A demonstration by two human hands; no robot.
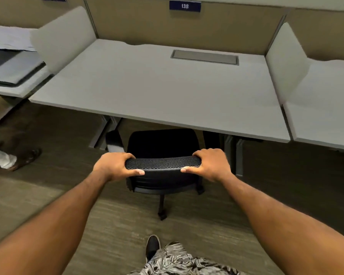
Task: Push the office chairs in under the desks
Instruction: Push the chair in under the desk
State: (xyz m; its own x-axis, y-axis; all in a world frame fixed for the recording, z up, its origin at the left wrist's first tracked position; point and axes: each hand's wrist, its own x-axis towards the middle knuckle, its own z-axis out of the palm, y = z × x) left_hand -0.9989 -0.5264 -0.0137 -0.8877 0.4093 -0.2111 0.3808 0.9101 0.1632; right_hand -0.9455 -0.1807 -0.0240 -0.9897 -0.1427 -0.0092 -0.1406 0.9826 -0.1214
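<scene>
Carpeted cubicle: left hand (115, 165) and right hand (211, 164) grip the chair (163, 165) back, seat just reaching the counter (157, 86) near edge straight ahead.

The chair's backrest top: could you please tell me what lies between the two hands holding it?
In the head view, only the bare black mesh top edge of the backrest spans between the left hand and right hand; nothing else lies there.
</scene>
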